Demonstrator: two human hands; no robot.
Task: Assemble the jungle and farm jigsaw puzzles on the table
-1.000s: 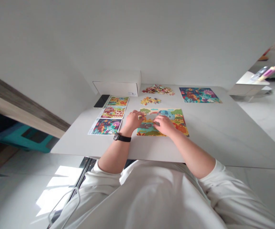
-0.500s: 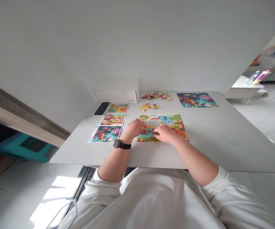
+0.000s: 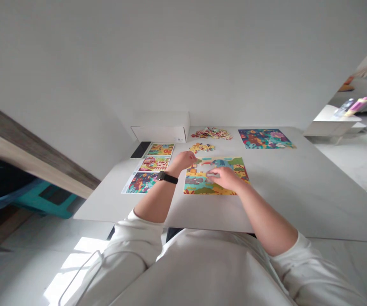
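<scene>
Jigsaw puzzle (image 3: 199,187) under the right hand (image 3: 224,178), grip unclear; left hand (image 3: 183,160) closed just beside its upper corner

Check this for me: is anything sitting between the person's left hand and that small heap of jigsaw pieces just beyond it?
Nothing visible stands in the way. The left hand is just short of the small heap of jigsaw pieces, with only a narrow strip of white tabletop between them.

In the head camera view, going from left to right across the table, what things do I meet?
Three printed picture cards → partly built jigsaw puzzle → large colourful picture
</scene>
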